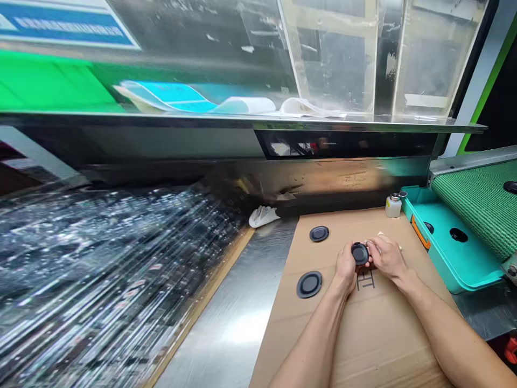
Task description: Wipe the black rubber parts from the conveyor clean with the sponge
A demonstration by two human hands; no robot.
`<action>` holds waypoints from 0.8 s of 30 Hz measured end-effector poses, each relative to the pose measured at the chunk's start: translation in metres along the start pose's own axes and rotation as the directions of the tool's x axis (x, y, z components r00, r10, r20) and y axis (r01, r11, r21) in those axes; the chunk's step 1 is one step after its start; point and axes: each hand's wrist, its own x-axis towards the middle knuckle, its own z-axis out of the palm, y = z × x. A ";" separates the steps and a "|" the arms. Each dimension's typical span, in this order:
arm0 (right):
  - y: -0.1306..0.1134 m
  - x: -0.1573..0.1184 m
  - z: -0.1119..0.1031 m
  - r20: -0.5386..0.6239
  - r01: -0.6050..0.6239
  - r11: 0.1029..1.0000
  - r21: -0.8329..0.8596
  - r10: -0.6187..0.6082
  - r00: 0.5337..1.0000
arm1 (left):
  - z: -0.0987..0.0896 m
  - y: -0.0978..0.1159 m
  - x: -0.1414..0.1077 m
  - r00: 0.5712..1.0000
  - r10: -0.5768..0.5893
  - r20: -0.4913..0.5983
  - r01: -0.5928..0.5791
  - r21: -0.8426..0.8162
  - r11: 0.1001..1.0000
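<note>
Disc (359,254) gripped between fingers of left hand (345,265) and right hand (386,256); upper disc (319,233), lower disc (309,284) left of fingers on cardboard (383,345); risk: loose grip drops it

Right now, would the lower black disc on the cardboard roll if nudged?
Lying flat on the cardboard sheet, the black disc would probably slide, not roll. Its round edge could roll if stood on end. It looks thin, so likely light.

The left hand (346,265) and right hand (388,257) can pass toward the near edge over the brown cardboard sheet (355,334), or leftward between a round black rubber disc (319,233) and a second black disc (309,284) to the brushed-steel desk (226,323). A small white plastic bottle (393,206) stands ahead; a teal plastic tray (456,248) blocks the right.
</note>
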 end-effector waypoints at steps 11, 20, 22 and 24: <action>-0.023 -0.004 0.028 -0.074 -0.008 0.996 0.092 0.014 0.997 | 0.000 0.000 0.004 0.930 -0.207 0.304 0.316 -0.368 0.874; -0.019 -0.009 0.024 0.004 0.092 0.995 -0.036 -0.092 0.996 | -0.008 0.005 0.006 0.945 -0.200 0.260 0.295 -0.405 0.866; -0.020 -0.009 0.027 0.018 0.129 0.991 -0.033 -0.129 0.992 | -0.006 0.004 0.006 0.949 -0.207 0.238 0.290 -0.404 0.868; -0.019 -0.008 0.029 0.018 0.126 0.989 -0.076 -0.125 0.992 | -0.005 0.004 0.006 0.955 -0.206 0.215 0.279 -0.410 0.868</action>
